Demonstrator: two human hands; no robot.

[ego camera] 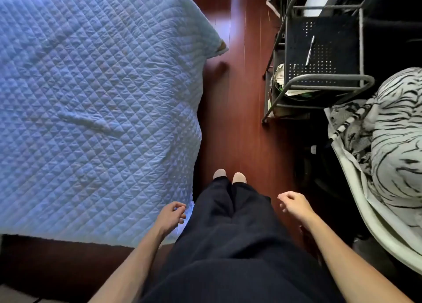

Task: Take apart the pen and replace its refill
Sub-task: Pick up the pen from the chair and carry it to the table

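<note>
A slim pen (310, 50) with a silver, clear body lies on the black perforated top shelf of a grey metal cart (328, 79) at the upper right. It is far ahead of both hands. My left hand (170, 217) hangs low beside the bed's edge, fingers loosely curled, holding nothing. My right hand (294, 205) hangs on the other side of my legs, fingers slightly curled and apart, also holding nothing. No spare refill is visible.
A bed with a light blue quilted cover (96, 101) fills the left. A strip of dark red wood floor (239, 124) runs between bed and cart. A chair with a striped blanket (397, 142) stands at the right. My dark trousers and feet are at the centre bottom.
</note>
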